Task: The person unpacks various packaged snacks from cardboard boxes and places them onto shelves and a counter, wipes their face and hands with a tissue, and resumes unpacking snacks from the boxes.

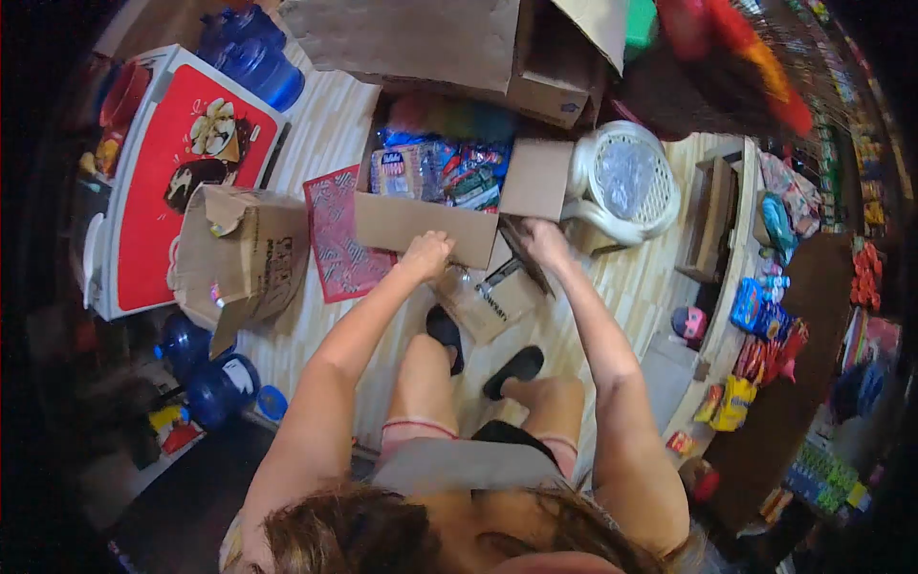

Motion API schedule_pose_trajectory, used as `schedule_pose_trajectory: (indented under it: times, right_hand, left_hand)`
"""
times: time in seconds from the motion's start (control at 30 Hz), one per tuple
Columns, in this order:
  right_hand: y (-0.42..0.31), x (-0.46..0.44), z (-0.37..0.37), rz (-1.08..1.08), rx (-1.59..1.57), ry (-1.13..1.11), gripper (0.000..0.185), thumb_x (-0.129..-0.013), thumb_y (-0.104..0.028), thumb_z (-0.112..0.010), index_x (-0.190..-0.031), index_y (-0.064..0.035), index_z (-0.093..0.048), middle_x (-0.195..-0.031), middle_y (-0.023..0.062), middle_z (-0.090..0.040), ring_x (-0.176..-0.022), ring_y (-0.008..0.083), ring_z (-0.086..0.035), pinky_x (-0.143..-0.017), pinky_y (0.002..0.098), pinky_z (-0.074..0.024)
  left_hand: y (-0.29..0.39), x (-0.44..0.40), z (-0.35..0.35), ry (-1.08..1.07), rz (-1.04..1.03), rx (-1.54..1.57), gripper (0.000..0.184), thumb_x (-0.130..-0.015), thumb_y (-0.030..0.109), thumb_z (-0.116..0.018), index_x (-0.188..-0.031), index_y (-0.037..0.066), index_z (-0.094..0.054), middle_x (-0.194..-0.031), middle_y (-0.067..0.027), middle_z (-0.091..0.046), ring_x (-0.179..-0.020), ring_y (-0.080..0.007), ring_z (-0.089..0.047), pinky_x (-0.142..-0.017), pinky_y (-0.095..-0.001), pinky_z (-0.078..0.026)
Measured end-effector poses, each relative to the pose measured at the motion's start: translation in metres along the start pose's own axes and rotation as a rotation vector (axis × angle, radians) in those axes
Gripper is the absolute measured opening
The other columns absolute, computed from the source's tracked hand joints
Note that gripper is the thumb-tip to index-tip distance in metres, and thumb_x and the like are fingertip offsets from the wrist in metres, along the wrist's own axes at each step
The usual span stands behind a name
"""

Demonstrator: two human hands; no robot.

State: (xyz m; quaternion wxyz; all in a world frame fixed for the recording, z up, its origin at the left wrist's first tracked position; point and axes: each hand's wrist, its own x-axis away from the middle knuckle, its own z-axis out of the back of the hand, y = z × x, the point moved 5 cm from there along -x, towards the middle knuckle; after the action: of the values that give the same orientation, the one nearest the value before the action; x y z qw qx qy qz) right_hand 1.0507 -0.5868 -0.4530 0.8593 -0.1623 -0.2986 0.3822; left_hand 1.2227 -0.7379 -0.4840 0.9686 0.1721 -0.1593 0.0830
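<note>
An open cardboard box (426, 228) with packaged goods inside stands on the floor before me. My left hand (427, 256) is closed on the lower edge of its near flap. A smaller printed cardboard box (492, 304) is directly below it, near my feet. My right hand (545, 245) is closed on a darker cardboard flap (524, 256) at the upper right of that smaller box; its fingertips are partly hidden. In the open box are a clear pack of bread-like food (404, 172) and several shiny packets (473, 175).
A white woven stool (660, 215) stands to the right, and large cartons (411, 43) rise behind. At left are a tall open carton (206, 253), a red-topped freezer (153, 220) and blue water jugs (218, 387). Snack shelves (755, 354) line the right.
</note>
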Motion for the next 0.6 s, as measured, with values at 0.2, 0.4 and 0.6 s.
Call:
schedule_pose_trajectory:
  times: [0.2, 0.4, 0.6]
  right_hand:
    - [0.075, -0.169, 0.015, 0.225, 0.456, 0.682, 0.04, -0.073, -0.005, -0.058, -0.112, 0.0026, -0.053, -0.11, 0.0206, -0.056, -0.105, 0.0366, -0.051, -0.087, 0.0449, -0.0442]
    - [0.094, -0.228, 0.018, 0.006, 0.625, 0.618, 0.026, -0.084, -0.012, -0.046, -0.105, -0.0074, -0.059, -0.105, 0.012, -0.059, -0.103, 0.0301, -0.053, -0.081, 0.0513, -0.0425]
    - [0.101, -0.232, -0.002, 0.174, 0.703, 0.746, 0.019, -0.084, -0.014, -0.048, -0.098, -0.006, -0.058, -0.1, 0.0131, -0.06, -0.096, 0.0306, -0.058, -0.075, 0.0481, -0.0456]
  left_hand:
    - [-0.063, -0.08, -0.088, 0.095, 0.004, -0.095, 0.052, -0.073, 0.016, -0.063, -0.122, 0.007, -0.049, -0.125, -0.0142, -0.047, -0.119, -0.0344, -0.043, -0.089, -0.05, -0.043]
    - [-0.096, -0.109, -0.14, 0.237, -0.004, -0.076, 0.091, -0.059, 0.033, -0.079, -0.134, 0.008, -0.033, -0.136, -0.0159, -0.036, -0.129, -0.0375, -0.028, -0.102, -0.0595, -0.024]
    - [-0.098, -0.113, -0.166, 0.494, 0.022, -0.143, 0.088, -0.053, 0.03, -0.082, -0.128, 0.01, -0.04, -0.12, -0.0122, -0.046, -0.12, -0.0332, -0.037, -0.101, -0.0585, -0.023]
